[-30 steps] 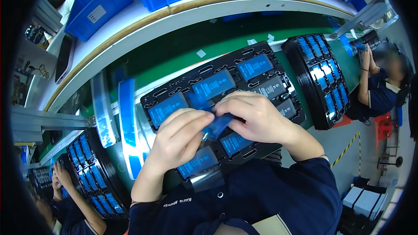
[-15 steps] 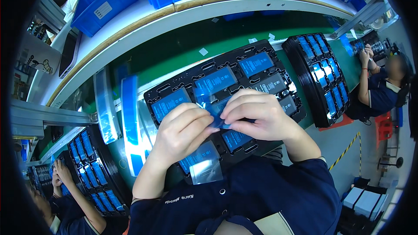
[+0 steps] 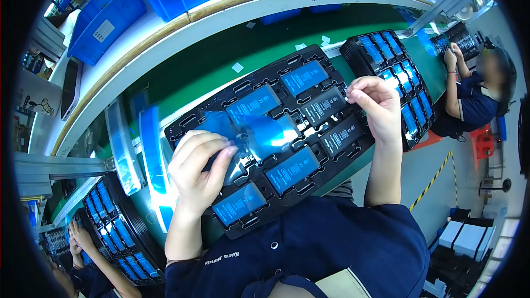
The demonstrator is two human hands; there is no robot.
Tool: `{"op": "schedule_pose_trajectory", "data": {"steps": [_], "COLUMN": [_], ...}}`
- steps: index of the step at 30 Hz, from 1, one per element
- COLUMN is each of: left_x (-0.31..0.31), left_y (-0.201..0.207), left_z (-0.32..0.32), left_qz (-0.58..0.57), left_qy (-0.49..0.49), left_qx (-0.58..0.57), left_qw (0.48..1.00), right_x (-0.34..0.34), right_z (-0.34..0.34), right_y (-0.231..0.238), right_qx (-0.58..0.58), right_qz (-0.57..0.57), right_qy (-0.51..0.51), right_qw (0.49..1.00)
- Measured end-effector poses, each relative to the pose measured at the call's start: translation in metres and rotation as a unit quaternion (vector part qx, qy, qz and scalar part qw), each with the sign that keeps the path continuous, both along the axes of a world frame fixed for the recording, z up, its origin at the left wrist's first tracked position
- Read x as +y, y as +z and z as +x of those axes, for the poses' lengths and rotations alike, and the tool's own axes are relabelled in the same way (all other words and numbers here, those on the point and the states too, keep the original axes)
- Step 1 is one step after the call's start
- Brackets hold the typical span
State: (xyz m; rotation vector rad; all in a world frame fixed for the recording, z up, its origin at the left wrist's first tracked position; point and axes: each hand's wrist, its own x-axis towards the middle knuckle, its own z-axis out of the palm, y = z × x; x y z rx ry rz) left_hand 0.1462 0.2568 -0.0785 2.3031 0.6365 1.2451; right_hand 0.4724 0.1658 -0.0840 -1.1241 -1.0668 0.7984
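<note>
Over the black tray (image 3: 317, 55), person's left hand (image 3: 199, 168) observed at its left part, thumb and fingertips drawn together, apparently pinching the near edge of a clear film (image 3: 255, 140). Film lies spread across the tray's middle, glossy, creased toward that hand. Right hand (image 3: 378, 102) well apart, raised at the tray's right edge beside the dark grey cells (image 3: 340, 135); thumb and fingertips close together, cannot tell from where I stand whether anything is between them. Blue cells (image 3: 292, 170) sit in other pockets. Long blue strip (image 3: 154, 160) lies left of the tray.
</note>
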Motion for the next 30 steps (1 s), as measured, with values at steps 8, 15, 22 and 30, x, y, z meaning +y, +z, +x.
{"op": "schedule_pose_trajectory", "data": {"steps": [8, 15, 22, 30], "left_x": [-0.001, 0.001, -0.002, 0.000], "left_y": [-0.003, -0.001, -0.005, -0.003], "left_z": [-0.002, -0.001, 0.000, 0.000], "left_qz": [0.038, 0.076, 0.060, 0.047], "left_qy": [-0.030, -0.046, -0.011, 0.012], "left_qx": [0.018, 0.032, 0.025, 0.019], "left_qw": [0.999, 0.996, 0.998, 0.999], "right_x": [0.027, 0.045, 0.038, 0.033], "right_z": [-0.048, -0.070, -0.069, -0.055], "right_y": [0.032, 0.038, 0.034, 0.041], "right_qx": [-0.127, -0.160, -0.138, -0.110], "right_qz": [0.031, 0.084, 0.131, 0.160], "right_qy": [0.219, 0.355, 0.385, 0.252], "right_qw": [0.967, 0.917, 0.903, 0.948]}}
